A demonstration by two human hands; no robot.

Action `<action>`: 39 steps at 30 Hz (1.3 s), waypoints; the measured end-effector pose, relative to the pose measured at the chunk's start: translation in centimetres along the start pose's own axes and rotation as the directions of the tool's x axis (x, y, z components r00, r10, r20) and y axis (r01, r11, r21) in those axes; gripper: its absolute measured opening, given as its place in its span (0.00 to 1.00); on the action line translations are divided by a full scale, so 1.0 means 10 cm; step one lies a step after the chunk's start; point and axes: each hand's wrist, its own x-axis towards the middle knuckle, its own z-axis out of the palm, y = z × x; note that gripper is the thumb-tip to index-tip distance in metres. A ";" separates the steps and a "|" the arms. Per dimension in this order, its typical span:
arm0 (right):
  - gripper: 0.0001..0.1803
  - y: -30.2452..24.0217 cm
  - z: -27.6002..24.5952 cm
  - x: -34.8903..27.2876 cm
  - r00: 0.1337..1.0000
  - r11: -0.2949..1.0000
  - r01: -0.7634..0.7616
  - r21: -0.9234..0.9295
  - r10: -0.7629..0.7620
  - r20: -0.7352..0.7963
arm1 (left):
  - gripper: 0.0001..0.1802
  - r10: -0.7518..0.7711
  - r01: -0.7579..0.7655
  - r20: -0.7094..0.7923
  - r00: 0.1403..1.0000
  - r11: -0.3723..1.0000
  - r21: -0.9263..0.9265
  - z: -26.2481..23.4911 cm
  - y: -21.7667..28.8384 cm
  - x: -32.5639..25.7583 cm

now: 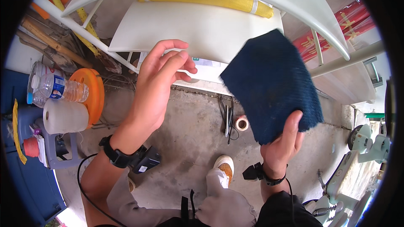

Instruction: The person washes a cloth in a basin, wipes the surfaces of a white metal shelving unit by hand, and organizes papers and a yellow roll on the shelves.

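Above the concrete floor (189, 143) we pinch the dark blue knitted cloth (269, 84) at its lower edge with our right hand (283, 143), left hand (158, 86) loosely curled and empty near the white panel (198, 29), and we judge a firm grip near the corner keeps it spread flat.

The cloth (271, 84) lies right of the bottle (57, 88), with the tape roll (241, 122) between them below.
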 end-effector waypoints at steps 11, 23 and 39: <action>0.45 0.22 0.07 1.01 0.882 0.051 0.462 -0.885 -0.129 0.453 | 0.10 0.476 -0.580 0.335 0.813 0.616 0.533 0.31 -0.10 -0.01; 0.32 0.18 0.02 1.13 0.904 -0.015 0.423 -0.906 -0.059 0.423 | 0.30 0.504 -0.776 0.691 0.518 -0.062 0.628 0.80 -0.54 0.96; 0.33 0.46 1.05 1.55 0.811 0.079 0.584 -0.808 -0.004 0.585 | 0.32 0.407 -0.658 0.630 0.661 -0.088 0.748 -0.30 -0.22 1.27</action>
